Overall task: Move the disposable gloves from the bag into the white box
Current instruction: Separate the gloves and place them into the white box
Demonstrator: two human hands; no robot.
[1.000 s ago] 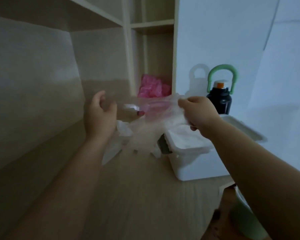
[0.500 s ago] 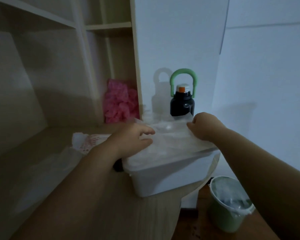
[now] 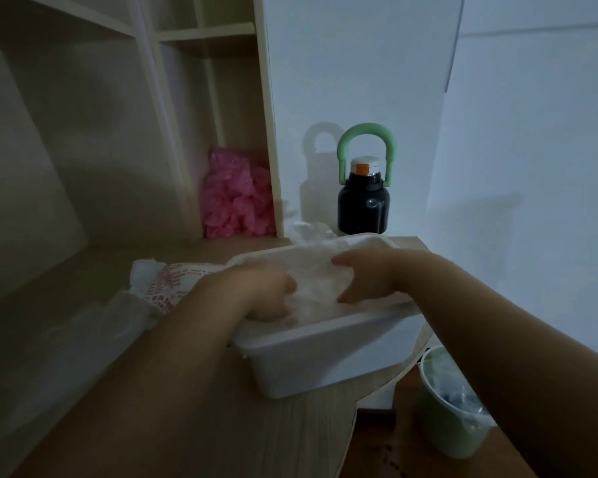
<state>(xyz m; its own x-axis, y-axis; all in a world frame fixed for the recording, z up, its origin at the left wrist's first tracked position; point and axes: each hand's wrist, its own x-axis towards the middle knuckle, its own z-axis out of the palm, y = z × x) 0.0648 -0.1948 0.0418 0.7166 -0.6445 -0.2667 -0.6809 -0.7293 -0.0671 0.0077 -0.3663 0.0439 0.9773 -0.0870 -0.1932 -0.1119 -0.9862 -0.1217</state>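
Left hand (image 3: 266,294) and right hand (image 3: 370,276) rest on crumpled clear plastic gloves (image 3: 315,270) inside white rectangular box (image 3: 325,357). Right splayed wide; left's grip can't be made out.

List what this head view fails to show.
Head view:
1. Left hand: fingertips sunk into the clear gloves in the white box; grip unclear.
2. Glove count: blurred, translucent heap.
3. Bag: red print too blurred to read.
4. Green bin: contents dim, partly behind the right forearm.
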